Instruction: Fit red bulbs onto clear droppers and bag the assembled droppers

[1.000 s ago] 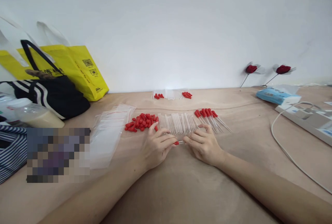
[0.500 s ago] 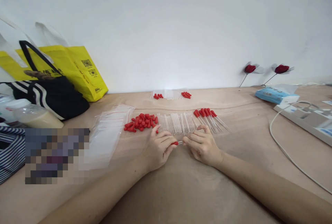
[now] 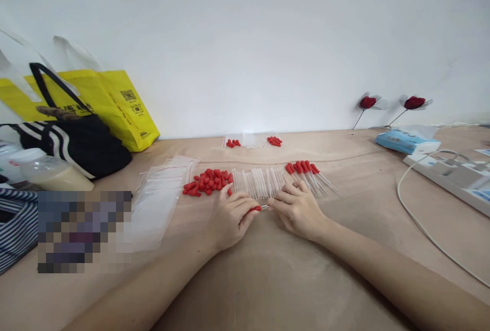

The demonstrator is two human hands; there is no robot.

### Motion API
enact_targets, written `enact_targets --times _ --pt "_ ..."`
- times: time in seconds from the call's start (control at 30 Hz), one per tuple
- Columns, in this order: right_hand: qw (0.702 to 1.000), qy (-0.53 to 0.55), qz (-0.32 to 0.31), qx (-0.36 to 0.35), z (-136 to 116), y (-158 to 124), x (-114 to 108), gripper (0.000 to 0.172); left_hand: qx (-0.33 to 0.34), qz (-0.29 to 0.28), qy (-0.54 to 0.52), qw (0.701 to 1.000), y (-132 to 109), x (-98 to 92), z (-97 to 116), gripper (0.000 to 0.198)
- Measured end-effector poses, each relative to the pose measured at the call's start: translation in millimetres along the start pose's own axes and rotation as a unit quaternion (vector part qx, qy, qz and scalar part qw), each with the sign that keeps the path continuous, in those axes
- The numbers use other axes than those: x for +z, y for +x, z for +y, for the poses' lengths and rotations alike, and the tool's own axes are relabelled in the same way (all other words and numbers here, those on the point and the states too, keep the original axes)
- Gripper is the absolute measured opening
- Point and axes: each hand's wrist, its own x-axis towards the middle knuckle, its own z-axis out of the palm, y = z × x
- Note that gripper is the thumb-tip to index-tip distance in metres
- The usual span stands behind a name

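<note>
On the surface (image 3: 252, 290), the row of tubes (image 3: 260, 182) lies in the middle. Just left of it is the pile of bulbs (image 3: 209, 182), and farther left lie the plastic bags (image 3: 156, 208). Right of the row are the droppers (image 3: 303, 166). Before the row are the left hand (image 3: 232, 218) and the right hand (image 3: 297, 209), with one bulb (image 3: 255, 208) and one tube (image 3: 264, 207) between them. Behind the row lies a separate bag (image 3: 249, 139). At the far left, the handbag (image 3: 86, 142) is before the tote bag (image 3: 132, 121); at the right, the tissue pack (image 3: 403, 141) lies behind the power strip (image 3: 440, 172).

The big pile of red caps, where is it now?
In the head view, the pile lies left of centre, between the plastic bags and the clear tubes.
</note>
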Motion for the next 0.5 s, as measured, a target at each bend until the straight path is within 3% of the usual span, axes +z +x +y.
enact_targets --times 0.13,0.2,0.3,0.5 --pt "0.998 -0.032 -0.039 0.035 14.4 1.1 0.5 0.019 -0.019 0.02 0.041 0.999 0.8 -1.8 -4.2 0.026" --pt "0.99 -0.025 -0.042 0.129 29.4 -1.6 4.0 0.02 -0.041 0.052 0.067 0.996 1.1 -1.5 -6.9 0.033" --pt "0.952 -0.01 -0.05 0.302 54.4 -8.0 10.1 0.018 -0.065 0.088 0.091 0.99 1.3 0.4 -10.3 0.028" --pt "0.924 -0.025 -0.064 0.377 75.2 -14.9 15.2 0.014 -0.06 0.06 0.088 0.993 0.2 2.7 -12.7 0.017"
